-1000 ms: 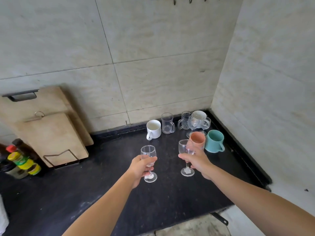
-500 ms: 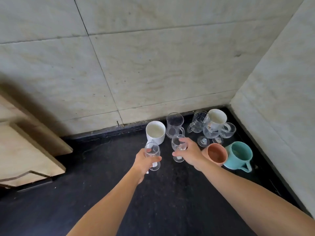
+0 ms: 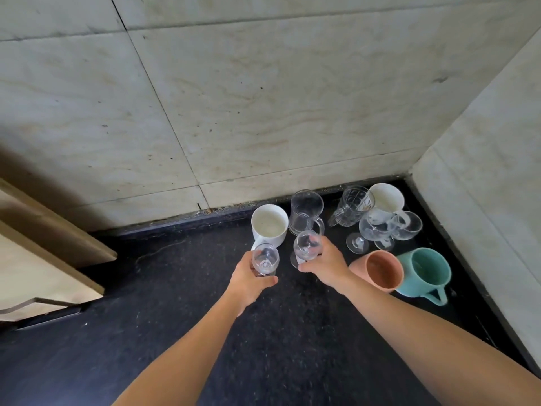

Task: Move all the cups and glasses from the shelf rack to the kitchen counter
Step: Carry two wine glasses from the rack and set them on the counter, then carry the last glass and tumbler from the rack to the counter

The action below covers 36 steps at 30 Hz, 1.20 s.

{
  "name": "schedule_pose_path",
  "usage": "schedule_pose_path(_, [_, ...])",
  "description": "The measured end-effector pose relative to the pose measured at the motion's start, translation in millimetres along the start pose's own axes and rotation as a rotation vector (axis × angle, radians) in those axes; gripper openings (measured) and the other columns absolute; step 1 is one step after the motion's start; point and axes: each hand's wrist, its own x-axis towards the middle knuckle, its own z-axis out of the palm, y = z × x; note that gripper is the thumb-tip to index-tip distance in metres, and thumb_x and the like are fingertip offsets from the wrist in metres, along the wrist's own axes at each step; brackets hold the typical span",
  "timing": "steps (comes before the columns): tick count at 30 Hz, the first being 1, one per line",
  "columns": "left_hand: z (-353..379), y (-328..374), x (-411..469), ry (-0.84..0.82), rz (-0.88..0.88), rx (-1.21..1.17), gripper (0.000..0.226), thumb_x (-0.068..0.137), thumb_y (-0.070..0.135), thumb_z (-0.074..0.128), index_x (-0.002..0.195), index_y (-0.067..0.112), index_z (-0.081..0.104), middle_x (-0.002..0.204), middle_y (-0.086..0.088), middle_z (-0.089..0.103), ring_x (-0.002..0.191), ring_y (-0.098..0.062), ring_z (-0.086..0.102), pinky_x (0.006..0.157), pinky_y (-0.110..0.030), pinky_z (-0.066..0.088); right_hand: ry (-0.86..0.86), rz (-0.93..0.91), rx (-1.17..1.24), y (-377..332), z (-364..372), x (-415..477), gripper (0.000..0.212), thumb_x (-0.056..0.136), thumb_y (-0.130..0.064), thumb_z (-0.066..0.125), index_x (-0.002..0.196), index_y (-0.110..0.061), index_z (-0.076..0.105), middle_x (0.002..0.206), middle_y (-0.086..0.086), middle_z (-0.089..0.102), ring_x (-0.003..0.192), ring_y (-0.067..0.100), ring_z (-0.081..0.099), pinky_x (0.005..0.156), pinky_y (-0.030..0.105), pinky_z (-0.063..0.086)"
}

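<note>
So here each hand has its own small stemmed wine glass, both carried upright over the black kitchen counter. The left hand is curled closed around the left wine glass, fingers wrapped low on the bowl and stem. The right hand is closed the same way on the right wine glass, thumb on the near side, fingers around the far side.

The thing that matters for the set-down, I'd say: both glasses have their long axis straight up and down, mouths facing the camera, so the move is just straight down onto the foot. I can't tell if either foot is already touching the counter, since the hands cover the bases.

The free space is tight. The left glass sits just in front of the white mug, and the right glass is just in front of the clear glass mug. Off to the right, near the right hand, the terracotta mug and the teal mug sit side by side, with the cut-glass mug and coupe glasses crowded in the corner behind.

My guess is the risk is clinking a bowl on the mugs behind, so keeping both a bit toward the person looks safer. No shelf rack in view.
</note>
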Motion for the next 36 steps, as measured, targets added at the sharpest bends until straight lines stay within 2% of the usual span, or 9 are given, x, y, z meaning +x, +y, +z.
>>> schedule_pose_path(3, [-4,3,-11,0.028,-0.047,0.042,0.069,0.072,0.015,0.083,0.126,0.025,0.042,0.121,0.0,0.059,0.105,-0.017,0.06,0.065,-0.019,0.046,-0.029,0.039,-0.044,0,-7,-12,0.072,0.068,-0.011,0.083,0.132,-0.016,0.049,0.115,0.008,0.065,0.093,0.019,0.065,0.077,0.03,0.05])
schedule_pose_path(6, [-11,7,-31,0.1,-0.072,0.117,0.076,0.075,0.019,0.081,0.137,0.02,0.038,0.126,-0.005,0.055,0.104,-0.019,0.057,0.076,-0.026,0.046,-0.022,0.032,-0.191,-3,-16,-31,0.061,0.076,-0.022,0.078,0.131,-0.015,0.052,0.116,0.009,0.066,0.102,0.024,0.062,0.082,0.032,0.048])
schedule_pose_path(11, [-24,5,-89,0.229,-0.08,0.249,0.044,0.083,0.024,0.071,0.123,0.014,0.056,0.106,-0.004,0.063,0.093,-0.02,0.062,0.074,-0.026,0.047,-0.117,-0.091,-0.414,-15,-29,-74,0.04,0.083,-0.032,0.068,0.12,-0.017,0.063,0.11,0.004,0.071,0.102,0.024,0.064,0.089,0.034,0.05])
schedule_pose_path(18, [-18,-34,-226,0.53,-0.073,0.257,0.021,0.085,0.022,0.063,0.104,0.016,0.063,0.086,0.003,0.063,0.075,-0.016,0.061,0.056,-0.025,0.048,-0.366,-0.496,-0.731,-33,-5,-154,0.036,0.089,-0.034,0.057,0.123,-0.022,0.061,0.112,-0.002,0.069,0.106,0.023,0.061,0.09,0.038,0.049])
schedule_pose_path(20, [-12,-56,-273,0.609,-0.101,0.257,0.017,0.084,0.022,0.063,0.101,0.018,0.064,0.083,0.004,0.063,0.078,-0.019,0.064,0.062,-0.029,0.053,-0.433,-0.622,-0.799,-35,12,-185,0.033,0.09,-0.033,0.057,0.121,-0.023,0.061,0.112,-0.002,0.068,0.105,0.023,0.061,0.088,0.036,0.049])
schedule_pose_path(23, [-4,-92,-346,0.715,-0.161,0.307,0.025,0.083,0.023,0.062,0.107,0.017,0.066,0.085,0.005,0.061,0.087,-0.02,0.063,0.074,-0.026,0.047,-0.524,-0.801,-0.885,-35,44,-238,0.03,0.09,-0.032,0.055,0.119,-0.023,0.06,0.109,-0.003,0.068,0.098,0.022,0.062,0.08,0.034,0.048])
schedule_pose_path(26, [1,-128,-423,0.82,-0.244,0.26,0.027,0.082,0.021,0.06,0.107,0.016,0.067,0.09,0.002,0.066,0.094,-0.022,0.064,0.082,-0.03,0.05,-0.619,-0.988,-0.958,-36,79,-297,0.031,0.091,-0.032,0.054,0.12,-0.023,0.06,0.11,-0.003,0.067,0.097,0.021,0.062,0.073,0.031,0.044])
schedule_pose_path(32, [30,-217,-594,1.094,-0.419,0.134,0.019,0.08,0.021,0.06,0.097,0.021,0.068,0.093,-0.001,0.072,0.093,-0.023,0.065,0.078,-0.031,0.052,-0.804,-1.363,-1.075,-25,156,-452,0.029,0.089,-0.033,0.055,0.116,-0.023,0.061,0.111,0.002,0.068,0.097,0.026,0.063,0.079,0.037,0.051])
schedule_pose_path(36, [62,-279,-698,1.23,-0.501,0.083,0.019,0.082,0.023,0.06,0.099,0.019,0.067,0.085,0.0,0.069,0.091,-0.023,0.066,0.077,-0.031,0.052,-0.888,-1.58,-1.109,4,202,-558,0.033,0.089,-0.035,0.054,0.119,-0.025,0.06,0.119,0.003,0.066,0.106,0.028,0.061,0.085,0.037,0.048])
